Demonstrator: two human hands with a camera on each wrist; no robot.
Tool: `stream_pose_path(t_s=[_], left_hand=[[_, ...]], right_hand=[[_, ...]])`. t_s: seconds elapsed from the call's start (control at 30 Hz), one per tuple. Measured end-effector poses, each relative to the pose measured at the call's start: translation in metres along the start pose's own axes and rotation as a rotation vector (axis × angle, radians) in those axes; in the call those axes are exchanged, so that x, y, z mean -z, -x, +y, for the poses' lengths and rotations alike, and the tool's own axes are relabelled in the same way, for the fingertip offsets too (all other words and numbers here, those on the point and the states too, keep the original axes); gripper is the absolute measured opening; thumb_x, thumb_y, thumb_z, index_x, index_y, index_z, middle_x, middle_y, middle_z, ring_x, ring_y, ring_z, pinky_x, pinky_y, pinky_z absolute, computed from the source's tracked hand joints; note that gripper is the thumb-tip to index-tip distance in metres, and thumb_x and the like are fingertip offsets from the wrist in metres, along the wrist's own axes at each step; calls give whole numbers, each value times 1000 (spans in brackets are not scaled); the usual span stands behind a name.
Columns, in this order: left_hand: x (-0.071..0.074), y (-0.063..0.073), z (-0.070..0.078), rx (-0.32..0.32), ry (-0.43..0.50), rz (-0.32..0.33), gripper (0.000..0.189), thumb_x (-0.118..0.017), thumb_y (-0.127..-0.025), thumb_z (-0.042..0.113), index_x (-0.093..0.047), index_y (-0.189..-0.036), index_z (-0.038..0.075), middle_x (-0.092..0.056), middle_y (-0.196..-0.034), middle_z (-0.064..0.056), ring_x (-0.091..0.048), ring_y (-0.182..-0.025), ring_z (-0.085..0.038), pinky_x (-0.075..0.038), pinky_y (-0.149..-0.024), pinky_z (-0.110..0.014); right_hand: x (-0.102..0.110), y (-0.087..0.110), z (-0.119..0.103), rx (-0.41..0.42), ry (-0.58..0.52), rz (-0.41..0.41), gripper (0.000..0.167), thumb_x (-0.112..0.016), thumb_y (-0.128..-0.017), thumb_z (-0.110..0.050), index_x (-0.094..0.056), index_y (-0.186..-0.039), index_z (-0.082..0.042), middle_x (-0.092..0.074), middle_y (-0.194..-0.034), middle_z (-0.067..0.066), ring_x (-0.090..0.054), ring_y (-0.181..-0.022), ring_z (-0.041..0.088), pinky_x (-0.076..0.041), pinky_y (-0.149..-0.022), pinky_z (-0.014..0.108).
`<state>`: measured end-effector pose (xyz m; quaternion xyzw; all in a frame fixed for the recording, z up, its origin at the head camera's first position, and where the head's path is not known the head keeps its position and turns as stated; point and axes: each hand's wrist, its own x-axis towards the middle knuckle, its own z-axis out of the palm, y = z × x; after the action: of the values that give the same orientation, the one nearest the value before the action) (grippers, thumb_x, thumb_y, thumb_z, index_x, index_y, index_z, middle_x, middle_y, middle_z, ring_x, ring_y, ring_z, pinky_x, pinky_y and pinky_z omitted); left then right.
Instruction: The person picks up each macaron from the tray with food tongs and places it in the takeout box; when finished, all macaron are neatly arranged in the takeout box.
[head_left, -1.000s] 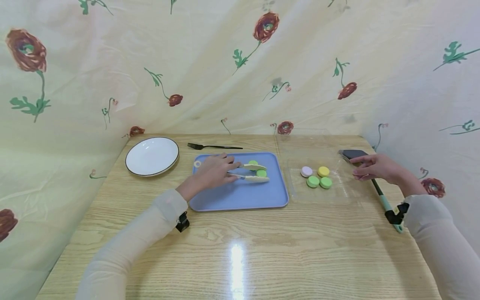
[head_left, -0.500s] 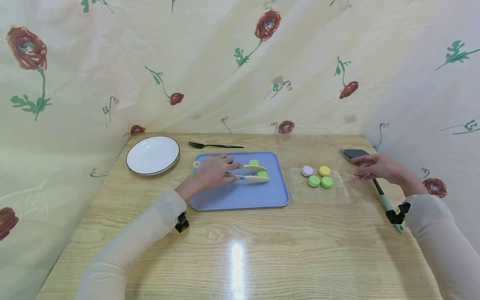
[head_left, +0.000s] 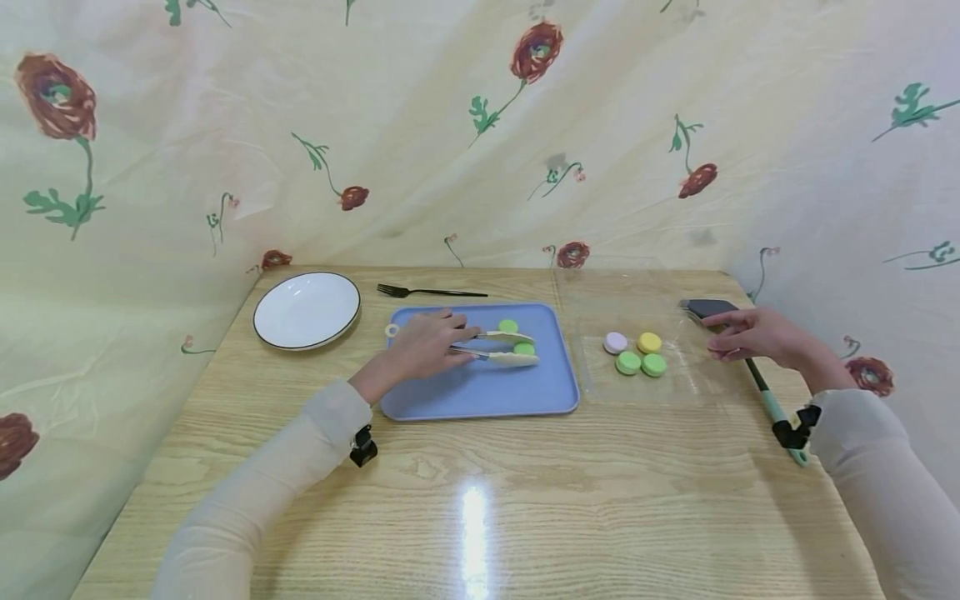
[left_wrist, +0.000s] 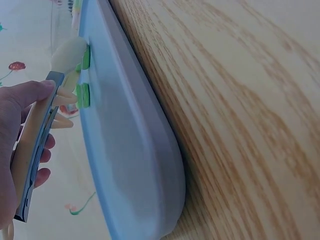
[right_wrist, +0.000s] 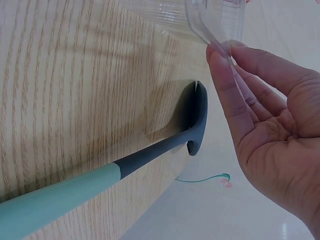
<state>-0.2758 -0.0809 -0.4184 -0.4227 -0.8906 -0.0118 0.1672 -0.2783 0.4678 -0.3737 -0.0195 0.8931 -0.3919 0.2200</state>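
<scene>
My left hand [head_left: 426,343] grips a pair of kitchen tongs [head_left: 513,360] with cream tips, thumb on the upper arm in the left wrist view. Its tips lie on either side of a green macaron [head_left: 524,348] over the blue tray [head_left: 480,398]. Just behind, a second green macaron [head_left: 508,326] rests on the tray. With thumb and fingers, my right hand [head_left: 765,336] pinches the edge of a clear plastic box [right_wrist: 200,20]. Inside that box sit a lilac macaron [head_left: 616,342], a yellow macaron [head_left: 649,342] and two green ones [head_left: 628,362].
Under my right hand lies a spatula [right_wrist: 60,200] with a dark head and mint handle. A white plate [head_left: 307,310] with a dark rim stands at the back left. Behind the tray is a black fork [head_left: 435,292]. Flowered cloth [head_left: 420,125] hangs along the table's back.
</scene>
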Motion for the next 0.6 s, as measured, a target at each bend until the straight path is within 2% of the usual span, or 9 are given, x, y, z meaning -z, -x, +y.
stream_pose_path(t_s=[0.33,0.6], left_hand=[[0,1,-3,26,40,-12,47,-68,-97,46,-68,-135,19,-68,-106,-2,-65,-90,-20,-54,-67,-33],[5,1,-6,32,63,8,47,-69,-96,45,-69,-135,19,-70,-111,-4,-66,-94,-21,-56,-67,-34]], right_hand=[[-1,2,-4,0,-6,4,66,-64,-101,-12,-31,-152,14,-77,-97,6,-75,-89,16,-61,-84,37],[-1,2,-2,5,-6,2,65,-63,-101,-12,-32,-152,14,-77,-97,5,-75,-89,16,-61,-84,37]])
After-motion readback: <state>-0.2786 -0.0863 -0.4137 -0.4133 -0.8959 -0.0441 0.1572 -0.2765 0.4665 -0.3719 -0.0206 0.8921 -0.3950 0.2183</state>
